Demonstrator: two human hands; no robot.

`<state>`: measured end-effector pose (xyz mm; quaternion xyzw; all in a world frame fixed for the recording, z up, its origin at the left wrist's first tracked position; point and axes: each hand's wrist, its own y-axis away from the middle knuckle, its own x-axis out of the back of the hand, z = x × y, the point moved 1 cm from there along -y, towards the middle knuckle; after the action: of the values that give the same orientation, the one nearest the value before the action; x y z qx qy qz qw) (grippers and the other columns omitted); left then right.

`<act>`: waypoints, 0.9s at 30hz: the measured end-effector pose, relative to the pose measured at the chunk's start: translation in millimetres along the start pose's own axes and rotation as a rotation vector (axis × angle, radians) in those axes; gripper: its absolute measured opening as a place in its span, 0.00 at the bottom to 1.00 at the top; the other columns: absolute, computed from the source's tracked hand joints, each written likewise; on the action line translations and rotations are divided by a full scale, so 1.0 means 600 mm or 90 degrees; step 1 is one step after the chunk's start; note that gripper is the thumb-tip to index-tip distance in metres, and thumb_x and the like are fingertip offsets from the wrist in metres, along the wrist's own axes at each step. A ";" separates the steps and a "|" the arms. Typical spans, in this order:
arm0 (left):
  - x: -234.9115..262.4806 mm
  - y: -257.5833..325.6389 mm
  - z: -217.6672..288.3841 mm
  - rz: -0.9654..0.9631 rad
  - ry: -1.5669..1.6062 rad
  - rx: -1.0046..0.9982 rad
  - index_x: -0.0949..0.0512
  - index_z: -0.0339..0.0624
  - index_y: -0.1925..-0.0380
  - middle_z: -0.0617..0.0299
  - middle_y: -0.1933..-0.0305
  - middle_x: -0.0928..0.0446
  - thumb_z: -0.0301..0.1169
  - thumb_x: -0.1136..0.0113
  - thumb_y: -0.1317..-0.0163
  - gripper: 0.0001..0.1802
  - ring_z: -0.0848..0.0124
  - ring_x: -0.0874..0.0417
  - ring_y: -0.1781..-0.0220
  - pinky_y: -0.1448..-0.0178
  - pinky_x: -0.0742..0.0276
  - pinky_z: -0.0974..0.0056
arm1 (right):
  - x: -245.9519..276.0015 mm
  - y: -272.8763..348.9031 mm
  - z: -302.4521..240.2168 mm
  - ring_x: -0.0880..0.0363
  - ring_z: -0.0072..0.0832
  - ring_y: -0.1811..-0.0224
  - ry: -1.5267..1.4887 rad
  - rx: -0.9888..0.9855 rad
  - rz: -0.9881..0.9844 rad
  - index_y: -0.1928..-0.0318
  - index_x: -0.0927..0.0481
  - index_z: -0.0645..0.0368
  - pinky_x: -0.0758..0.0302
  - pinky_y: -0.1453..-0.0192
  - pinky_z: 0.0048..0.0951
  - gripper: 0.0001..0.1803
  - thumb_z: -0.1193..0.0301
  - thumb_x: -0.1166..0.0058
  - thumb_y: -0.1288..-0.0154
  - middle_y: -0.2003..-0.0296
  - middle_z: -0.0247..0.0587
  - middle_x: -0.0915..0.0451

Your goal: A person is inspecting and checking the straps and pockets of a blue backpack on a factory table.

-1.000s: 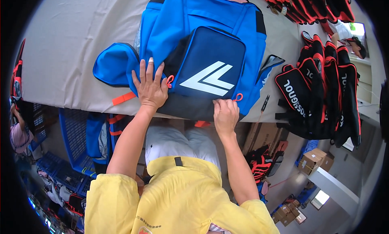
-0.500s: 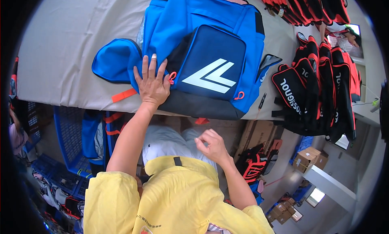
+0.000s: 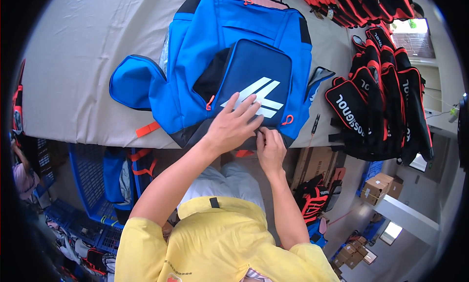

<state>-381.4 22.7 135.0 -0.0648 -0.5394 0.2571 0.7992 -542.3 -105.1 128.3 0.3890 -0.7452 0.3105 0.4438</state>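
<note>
Blue backpack point(image 3: 234, 52) lying flat on grey table point(image 3: 73, 77), near edge. Right hand point(image 3: 270, 147), off the bag a moment ago, is back pinching the pocket's bottom edge; left hand point(image 3: 233, 125) has slid right, fingers spread flat, pressing navy front pocket point(image 3: 254, 82). Pocket work is resuming.

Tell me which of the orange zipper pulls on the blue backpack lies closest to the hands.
The orange loop pull at the navy front pocket's lower right corner, just above the right hand. The other pull sits on the pocket's left edge; a third is near the top.
</note>
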 end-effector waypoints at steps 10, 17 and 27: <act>-0.104 -0.025 -0.056 0.001 -0.022 0.023 0.14 0.52 0.54 0.55 0.50 0.18 0.34 0.32 0.34 0.09 0.58 0.15 0.42 0.40 0.23 0.52 | -0.019 -0.031 0.017 0.10 0.50 0.62 -0.043 -0.106 -0.020 0.58 0.11 0.54 0.15 0.57 0.49 0.06 0.67 0.30 0.26 0.63 0.45 0.10; -0.114 -0.044 -0.060 0.017 -0.040 0.037 0.17 0.55 0.60 0.59 0.56 0.23 0.32 0.32 0.38 0.07 0.61 0.19 0.53 0.53 0.27 0.55 | -0.043 -0.063 0.050 0.12 0.51 0.72 0.044 -0.018 -0.031 0.65 0.20 0.53 0.18 0.70 0.49 0.14 0.62 0.30 0.25 0.72 0.44 0.12; -0.115 -0.040 -0.061 -0.001 -0.027 0.074 0.14 0.53 0.59 0.58 0.55 0.21 0.33 0.28 0.39 0.08 0.60 0.18 0.52 0.52 0.27 0.55 | 0.008 -0.042 0.066 0.10 0.53 0.70 0.001 -0.130 -0.020 0.64 0.19 0.53 0.16 0.67 0.50 0.12 0.63 0.35 0.22 0.73 0.49 0.13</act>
<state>-360.1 -24.9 72.1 -0.0122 -0.5406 0.2888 0.7900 -539.1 -151.3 119.2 0.3528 -0.7665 0.2263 0.4867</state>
